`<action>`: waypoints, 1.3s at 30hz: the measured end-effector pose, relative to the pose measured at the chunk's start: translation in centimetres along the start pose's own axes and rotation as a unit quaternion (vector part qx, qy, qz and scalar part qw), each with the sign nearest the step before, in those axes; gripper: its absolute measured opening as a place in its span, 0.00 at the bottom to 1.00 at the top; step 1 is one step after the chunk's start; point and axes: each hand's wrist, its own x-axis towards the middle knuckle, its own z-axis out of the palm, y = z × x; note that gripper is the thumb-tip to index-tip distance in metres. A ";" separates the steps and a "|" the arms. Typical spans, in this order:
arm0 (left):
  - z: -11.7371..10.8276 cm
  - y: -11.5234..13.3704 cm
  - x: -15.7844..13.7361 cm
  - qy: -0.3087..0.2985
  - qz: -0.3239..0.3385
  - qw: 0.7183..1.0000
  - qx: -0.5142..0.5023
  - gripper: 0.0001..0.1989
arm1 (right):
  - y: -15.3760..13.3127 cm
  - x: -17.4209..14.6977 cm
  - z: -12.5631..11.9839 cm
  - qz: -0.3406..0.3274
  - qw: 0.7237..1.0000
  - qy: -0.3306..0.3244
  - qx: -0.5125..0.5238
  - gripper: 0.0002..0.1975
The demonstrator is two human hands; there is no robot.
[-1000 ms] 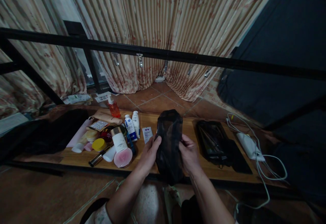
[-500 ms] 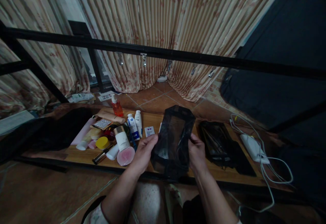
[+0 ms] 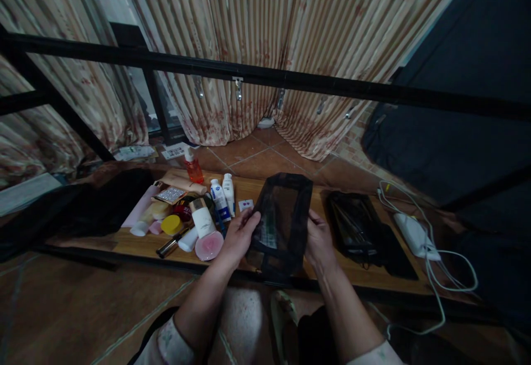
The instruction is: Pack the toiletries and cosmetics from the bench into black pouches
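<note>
Between my two hands is a black pouch [image 3: 283, 180] with a see-through mesh panel, tilted over the front of the wooden shelf. My left hand [image 3: 239, 239] grips its left side, thumb on top. The pouch's right side is in my right hand [image 3: 320, 241], whose fingers are partly hidden behind it. Something pale shows dimly through the mesh. Close to my left hand lie a pink round container [image 3: 209, 246], a white bottle with a gold cap [image 3: 202, 218] and a small white card or packet [image 3: 245, 205]. A second black mesh pouch [image 3: 354, 227] lies right of my right hand.
Left on the shelf are a yellow-lidded jar [image 3: 171, 224], two white tubes [image 3: 219, 199], an orange pump bottle [image 3: 193, 168] and black cloth [image 3: 120, 199]. A white power strip [image 3: 415, 235] with looping cables is at right. A black metal bar [image 3: 265, 73] crosses before striped curtains [image 3: 249, 16].
The pouch has turned slightly between my hands, and its mesh panel shows more clearly. Both hands still hold its sides. The view has shifted a little.
</note>
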 end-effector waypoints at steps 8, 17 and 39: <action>-0.2 -0.9 0.6 -0.012 0.020 0.998 0.063 0.22 | 0.1 1.2 -0.8 -0.054 0.993 0.086 0.053 0.10; 0.1 0.2 -1.8 -0.206 0.262 0.872 0.358 0.39 | -0.1 2.4 -2.0 -0.070 0.985 0.148 0.061 0.05; 2.1 -2.6 -1.1 -0.014 0.187 0.927 0.325 0.13 | 2.4 -2.0 2.5 -0.245 0.882 -0.124 -0.384 0.07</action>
